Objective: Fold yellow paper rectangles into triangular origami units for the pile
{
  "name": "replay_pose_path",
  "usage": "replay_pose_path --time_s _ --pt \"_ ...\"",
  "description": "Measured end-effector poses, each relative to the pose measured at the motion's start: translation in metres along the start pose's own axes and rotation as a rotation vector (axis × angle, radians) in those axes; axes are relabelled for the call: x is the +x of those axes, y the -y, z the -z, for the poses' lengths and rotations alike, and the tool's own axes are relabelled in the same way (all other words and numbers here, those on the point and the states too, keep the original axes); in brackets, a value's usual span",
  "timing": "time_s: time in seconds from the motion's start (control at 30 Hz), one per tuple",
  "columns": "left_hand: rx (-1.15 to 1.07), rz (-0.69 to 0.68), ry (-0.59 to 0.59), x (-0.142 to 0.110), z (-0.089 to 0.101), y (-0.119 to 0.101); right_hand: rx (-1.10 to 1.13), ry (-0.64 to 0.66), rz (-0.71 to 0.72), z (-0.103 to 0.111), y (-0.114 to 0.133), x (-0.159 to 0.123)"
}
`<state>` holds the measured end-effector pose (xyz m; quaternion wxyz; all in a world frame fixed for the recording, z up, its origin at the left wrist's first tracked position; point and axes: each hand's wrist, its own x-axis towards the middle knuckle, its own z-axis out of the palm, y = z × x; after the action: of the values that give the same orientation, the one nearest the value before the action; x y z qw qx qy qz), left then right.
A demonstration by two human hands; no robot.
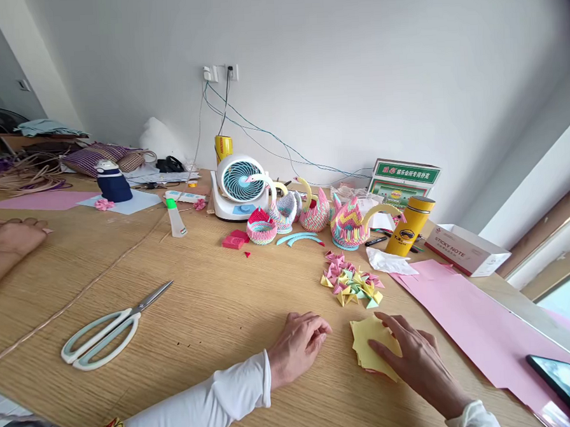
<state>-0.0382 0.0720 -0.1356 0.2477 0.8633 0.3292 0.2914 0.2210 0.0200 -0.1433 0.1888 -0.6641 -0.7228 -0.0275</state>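
My right hand point(413, 358) lies flat, fingers spread, on a small stack of yellow paper squares point(369, 340) near the table's front edge. My left hand point(298, 346) rests on the wood just left of the stack, fingers loosely curled, holding nothing that I can see. Beyond the stack sits a heap of folded pink, yellow and green paper triangles point(349, 280). Several paper swans point(314, 215) built from such pieces stand further back.
Pale-handled scissors point(110, 326) lie at the left, a glue bottle point(175, 218) and small desk fan point(238, 185) behind. A large pink sheet point(472, 321), a phone point(564, 377), a yellow flask point(408, 226) and sticky-note box point(466, 247) are right. Another person's hand point(12, 237) rests at far left.
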Motion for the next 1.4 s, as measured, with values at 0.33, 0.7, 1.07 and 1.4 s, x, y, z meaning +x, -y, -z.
replay_pose_path --time_s 0.33,0.7,1.07,1.4 --pt "0.014 0.019 0.025 0.005 -0.003 -0.002 0.124 -0.064 -0.074 -0.009 -0.012 0.007" --pt "0.022 0.008 -0.022 0.006 -0.003 -0.007 0.131 -0.116 -0.072 0.006 0.002 0.01" --pt "-0.23 0.042 -0.033 0.008 -0.002 -0.02 0.418 -0.184 0.078 0.028 0.04 0.019" --pt "-0.18 0.05 -0.021 0.007 -0.007 -0.015 0.187 -0.03 -0.078 0.026 -0.01 0.016"
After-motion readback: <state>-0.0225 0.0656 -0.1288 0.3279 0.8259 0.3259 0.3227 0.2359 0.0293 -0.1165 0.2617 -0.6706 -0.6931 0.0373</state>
